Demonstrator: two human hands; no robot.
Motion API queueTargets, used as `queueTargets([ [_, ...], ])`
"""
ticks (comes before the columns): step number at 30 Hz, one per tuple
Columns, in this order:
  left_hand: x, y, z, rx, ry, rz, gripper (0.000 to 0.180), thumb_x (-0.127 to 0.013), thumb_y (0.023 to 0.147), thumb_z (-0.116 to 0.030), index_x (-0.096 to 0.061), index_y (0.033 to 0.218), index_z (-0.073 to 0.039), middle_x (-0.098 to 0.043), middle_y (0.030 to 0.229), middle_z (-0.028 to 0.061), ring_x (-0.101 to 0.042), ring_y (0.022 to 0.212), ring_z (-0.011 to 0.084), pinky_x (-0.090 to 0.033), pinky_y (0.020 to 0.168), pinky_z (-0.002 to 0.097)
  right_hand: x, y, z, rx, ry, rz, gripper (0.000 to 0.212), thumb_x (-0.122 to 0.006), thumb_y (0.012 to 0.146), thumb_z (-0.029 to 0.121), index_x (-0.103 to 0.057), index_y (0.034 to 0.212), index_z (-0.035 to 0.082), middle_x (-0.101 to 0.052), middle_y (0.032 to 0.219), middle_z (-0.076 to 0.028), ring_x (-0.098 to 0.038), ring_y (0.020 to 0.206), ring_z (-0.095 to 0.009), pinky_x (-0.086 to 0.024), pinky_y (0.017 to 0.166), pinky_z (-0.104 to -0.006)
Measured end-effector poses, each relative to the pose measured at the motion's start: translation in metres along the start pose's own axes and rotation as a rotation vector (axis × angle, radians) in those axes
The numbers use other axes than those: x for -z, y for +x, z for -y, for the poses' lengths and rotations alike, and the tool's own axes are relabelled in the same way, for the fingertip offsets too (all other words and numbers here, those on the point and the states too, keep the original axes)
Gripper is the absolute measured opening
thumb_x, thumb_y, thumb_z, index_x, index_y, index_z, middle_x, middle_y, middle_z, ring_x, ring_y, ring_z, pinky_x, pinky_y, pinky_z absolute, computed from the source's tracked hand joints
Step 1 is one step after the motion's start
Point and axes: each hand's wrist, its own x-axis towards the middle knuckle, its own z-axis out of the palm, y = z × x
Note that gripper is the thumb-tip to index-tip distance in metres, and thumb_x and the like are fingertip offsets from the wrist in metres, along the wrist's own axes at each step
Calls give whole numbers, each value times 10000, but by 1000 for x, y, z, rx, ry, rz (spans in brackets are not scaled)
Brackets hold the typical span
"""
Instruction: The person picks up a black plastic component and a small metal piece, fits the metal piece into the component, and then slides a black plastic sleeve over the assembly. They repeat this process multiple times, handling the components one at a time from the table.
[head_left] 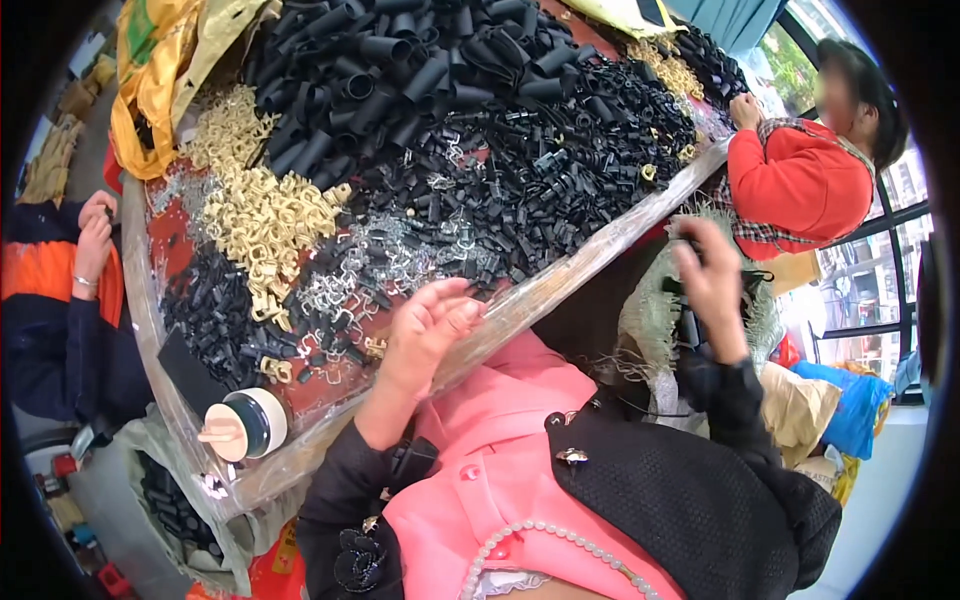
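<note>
My left hand [428, 328] hovers over the near table edge, next to the loose silver wire clips [365, 265]. Its fingers are loosely bent and apart, with nothing visible in them. Off the table's right side, my right hand [712, 285] is held above a pale woven sack [650, 310]. The fingers there are spread and slightly bent, and I see nothing in them. Dark pieces show at the sack's mouth, partly hidden by that hand. Beyond my left hand lie heaps of gold-coloured metal buckles [270, 225] and small black plastic parts [545, 185].
Black tubes [370, 75] are piled at the far side. A lidded round jar [245, 425] stands at the near left corner, above an open sack [140, 440]. A wooden rim [590, 255] borders the table. One co-worker [800, 180] sits right, another [75, 300] left.
</note>
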Motion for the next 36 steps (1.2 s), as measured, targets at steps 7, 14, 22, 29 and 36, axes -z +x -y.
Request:
queueTargets([
  [7, 18, 7, -14, -321, 900, -252, 397, -606, 738, -183, -468, 1058, 8, -582, 874, 112, -568, 734, 165, -450, 647, 260, 34, -41, -84, -171, -678, 133, 219, -562, 744, 129, -529, 917, 0, -540, 826, -134, -547, 739, -242, -428, 659, -289],
  [14, 31, 3, -14, -376, 1151, -392, 424, -644, 685, -179, -491, 1038, -2, -571, 855, 128, -567, 702, 188, -450, 616, 272, -85, 76, -11, 413, -122, 77, 257, -561, 727, 54, -515, 979, 35, -516, 946, -125, -542, 738, -269, -437, 653, -305],
  [22, 24, 8, -13, -155, 514, -239, 378, -606, 749, -176, -486, 1058, 5, -569, 922, 111, -568, 729, 130, -460, 603, 233, -143, 111, -16, 419, -232, 263, 172, -583, 701, 71, -508, 853, 44, -511, 842, -82, -518, 731, -291, -429, 602, -352],
  [29, 4, 21, -12, -83, -146, -251, 361, -551, 806, -190, -459, 1106, -10, -576, 902, 65, -560, 708, 101, -447, 551, 201, -158, 59, 76, 526, 447, 291, 153, -601, 673, 19, -513, 798, 27, -505, 838, -102, -511, 711, -266, -429, 605, -323],
  [36, 31, -17, -8, -2, 36, -169, 381, -513, 834, -232, -450, 1133, -3, -539, 940, 60, -549, 721, 79, -466, 566, 196, -171, 18, 120, 649, 611, 481, 179, -598, 655, 9, -531, 821, 22, -502, 883, -115, -509, 739, -249, -417, 622, -312],
])
